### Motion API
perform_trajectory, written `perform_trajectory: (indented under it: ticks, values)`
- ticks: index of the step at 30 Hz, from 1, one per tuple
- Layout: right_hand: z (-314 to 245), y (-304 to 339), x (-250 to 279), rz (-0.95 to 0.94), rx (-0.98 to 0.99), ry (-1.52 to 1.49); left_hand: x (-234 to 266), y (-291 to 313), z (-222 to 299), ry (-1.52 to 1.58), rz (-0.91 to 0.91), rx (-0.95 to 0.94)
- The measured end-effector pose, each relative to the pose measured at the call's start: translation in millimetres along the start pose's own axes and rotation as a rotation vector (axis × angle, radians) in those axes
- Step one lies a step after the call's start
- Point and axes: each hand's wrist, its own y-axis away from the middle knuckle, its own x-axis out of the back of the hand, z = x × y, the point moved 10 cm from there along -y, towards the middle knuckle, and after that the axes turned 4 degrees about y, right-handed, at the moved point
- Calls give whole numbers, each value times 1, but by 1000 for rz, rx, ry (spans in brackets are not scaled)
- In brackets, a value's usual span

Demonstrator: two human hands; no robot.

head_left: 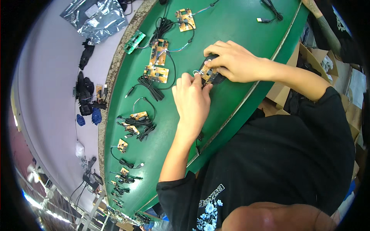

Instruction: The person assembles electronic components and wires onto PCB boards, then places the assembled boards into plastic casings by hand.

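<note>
A small tan circuit board (208, 74) lies in a black rounded plastic shell (219, 79), which looks like the base of a computer mouse, above the green bench. My right hand (239, 62) is closed over its far and right side, fingers bent on the board and shell. From the near left, my left hand (192, 101) pinches the board's edge with thumb and index finger, beside a thin pale wire loop (195, 72). The fingertips partly hide the board and shell.
Tan boards (158, 74) with coiled black cables (151, 89) lie along the green bench (181, 42). A green board (135, 42) rests at its stone edge. Another cable (272, 11) is at top right. Silver bags (96, 19) lie beyond; cardboard boxes (283, 90) and another person's arm (325, 29) are right.
</note>
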Motion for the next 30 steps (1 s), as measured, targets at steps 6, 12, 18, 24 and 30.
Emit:
perform_trajectory:
  ticks: [6, 12, 18, 24, 30]
  values:
    - [25, -27, -10, -185, -172, -217, 4, -1, -2, 43, 22, 5]
    - [20, -6, -6, -119, -28, -250, 12, 3, -3, 28, 63, -32]
    - [9, 10, -1, 41, -31, -112, 8, -2, -5, 107, 2, -5]
    - [24, 2, -8, -26, -151, -276, 3, -5, -14, 169, -19, 85]
    - [33, -12, -12, -28, -235, -256, 6, -8, -8, 102, -5, 15]
